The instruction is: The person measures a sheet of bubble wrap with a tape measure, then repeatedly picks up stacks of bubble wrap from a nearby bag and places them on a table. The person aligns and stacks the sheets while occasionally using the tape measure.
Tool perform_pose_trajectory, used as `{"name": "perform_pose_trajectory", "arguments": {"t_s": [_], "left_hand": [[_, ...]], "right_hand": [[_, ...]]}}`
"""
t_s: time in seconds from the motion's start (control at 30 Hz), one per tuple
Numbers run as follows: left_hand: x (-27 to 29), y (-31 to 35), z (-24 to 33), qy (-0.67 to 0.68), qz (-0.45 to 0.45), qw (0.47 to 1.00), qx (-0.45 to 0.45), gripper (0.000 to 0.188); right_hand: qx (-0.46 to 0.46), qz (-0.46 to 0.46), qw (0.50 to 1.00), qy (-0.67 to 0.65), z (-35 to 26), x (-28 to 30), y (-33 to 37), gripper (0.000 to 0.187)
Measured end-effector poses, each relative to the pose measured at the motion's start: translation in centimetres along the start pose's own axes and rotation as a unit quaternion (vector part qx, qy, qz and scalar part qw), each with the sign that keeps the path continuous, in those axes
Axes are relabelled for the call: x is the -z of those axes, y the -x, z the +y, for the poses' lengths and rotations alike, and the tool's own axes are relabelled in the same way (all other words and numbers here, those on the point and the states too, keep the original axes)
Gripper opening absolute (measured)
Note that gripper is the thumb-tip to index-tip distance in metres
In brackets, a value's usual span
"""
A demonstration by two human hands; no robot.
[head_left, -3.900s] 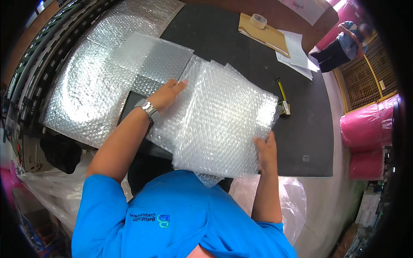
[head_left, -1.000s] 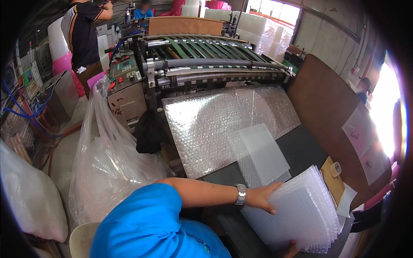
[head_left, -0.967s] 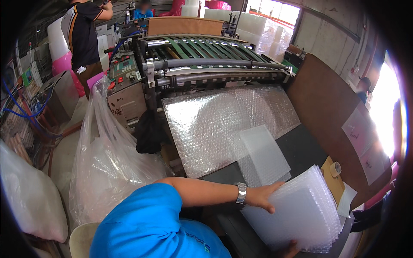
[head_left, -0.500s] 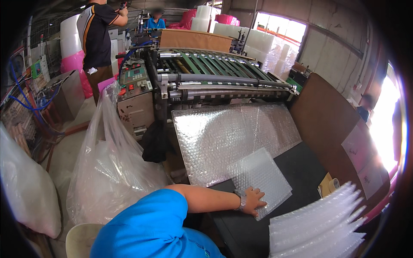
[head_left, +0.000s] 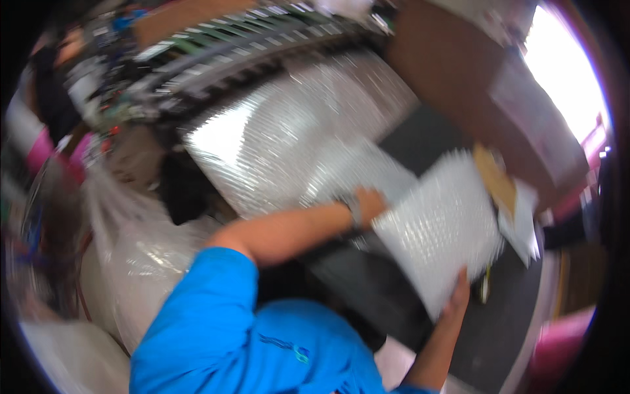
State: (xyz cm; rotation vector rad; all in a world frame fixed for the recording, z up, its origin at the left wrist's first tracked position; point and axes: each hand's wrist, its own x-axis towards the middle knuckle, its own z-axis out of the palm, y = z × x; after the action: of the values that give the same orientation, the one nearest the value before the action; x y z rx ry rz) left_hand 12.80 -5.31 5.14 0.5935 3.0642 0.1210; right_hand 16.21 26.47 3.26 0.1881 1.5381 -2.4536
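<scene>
My right hand (head_left: 457, 295) grips the lower right edge of a stack of bubble wrap bags (head_left: 440, 226), its thumb side showing and the other fingers hidden. The bags are clear-white and tilted above the dark table. At their left edge is my left hand (head_left: 371, 203), smeared by motion, resting over or beside a smaller bubble wrap bag (head_left: 357, 167); whether it holds either one I cannot tell. Beyond lies a large shiny sheet of bubble wrap (head_left: 282, 131), running up to the machine's rollers.
A machine with green slats (head_left: 230, 43) stands at the far side. A brown board (head_left: 446, 65) rises on the right. Brown cardboard (head_left: 495, 180) lies by the stack on the dark table (head_left: 485, 341). To my left is a clear plastic bag (head_left: 151, 256).
My view has swung to the right and down. My right hand has come into view with the bubble wrap stack, which moved in beside my left hand. The left hand's spread fingers are now blurred.
</scene>
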Motion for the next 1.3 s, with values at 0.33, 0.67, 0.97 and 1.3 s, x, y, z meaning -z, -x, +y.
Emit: {"name": "perform_pose_trajectory", "arguments": {"t_s": [0.33, 0.67, 0.97, 1.3], "left_hand": [[5.9, -2.2, -4.9, -0.065, 0.089, 0.993, -0.029, 0.046], [6.1, -4.9, -9.1, -0.013, -0.119, 0.985, 0.121, 0.097], [4.1, -4.5, -6.8, 0.198, -0.119, 0.955, 0.186, 0.071], [7.6, 1.9, -4.2, 0.715, -0.098, 0.69, 0.052, 0.08]], "right_hand": [[0.226, -0.052, 0.918, -0.321, -11.3, 2.8, 3.8, 0.052], [0.074, -0.063, 0.963, -0.252, -3.0, -5.3, 6.3, 0.051], [-0.076, 0.051, 0.991, -0.095, 2.6, -7.4, 4.2, 0.043], [-0.043, 0.066, 0.989, 0.122, 1.3, -10.1, 2.2, 0.057]]}}
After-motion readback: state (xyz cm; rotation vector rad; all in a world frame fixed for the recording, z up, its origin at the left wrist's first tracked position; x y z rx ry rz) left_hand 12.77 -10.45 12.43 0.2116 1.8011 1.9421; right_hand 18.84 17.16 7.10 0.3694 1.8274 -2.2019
